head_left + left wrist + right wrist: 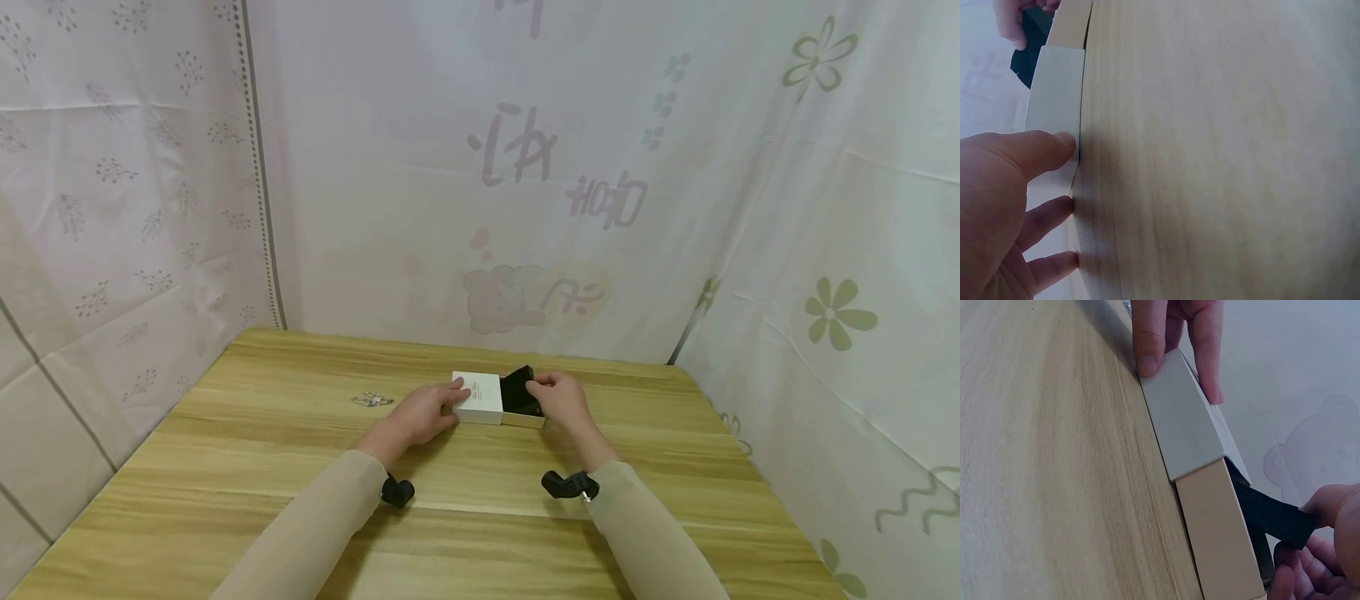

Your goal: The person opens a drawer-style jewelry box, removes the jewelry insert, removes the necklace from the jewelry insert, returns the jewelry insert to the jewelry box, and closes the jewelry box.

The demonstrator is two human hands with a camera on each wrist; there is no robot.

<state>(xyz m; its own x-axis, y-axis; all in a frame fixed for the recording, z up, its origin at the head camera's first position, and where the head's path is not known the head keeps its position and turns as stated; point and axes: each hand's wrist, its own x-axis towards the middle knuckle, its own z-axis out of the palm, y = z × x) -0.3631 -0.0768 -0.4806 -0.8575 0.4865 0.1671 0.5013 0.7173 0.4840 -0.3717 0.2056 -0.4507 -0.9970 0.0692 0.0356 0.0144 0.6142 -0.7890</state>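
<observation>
1. Both the left hand [426, 412] and the right hand [561, 402] are at a small slide-out box [468, 412] on the counter [480, 550] in the head view. The left grips the white sleeve [486, 396] by its left end, apparently to keep it from sliding. The right pinches a black insert [516, 390], tilted up out of the beige tray [525, 421]. That tray juts from the sleeve's right side, which likely leaves the insert within reach. A silvery chain [371, 400], perhaps a bracelet, lies apart to the left, seemingly out of the way.
2. From the left wrist, the left thumb presses the sleeve's near side, probably bracing it. Beyond, the right hand's fingers meet the dark insert.
3. From the right wrist, the left hand clamps the sleeve at side and top. The insert slants up between the right thumb and fingers, presumably held there because that edge stands free.
</observation>
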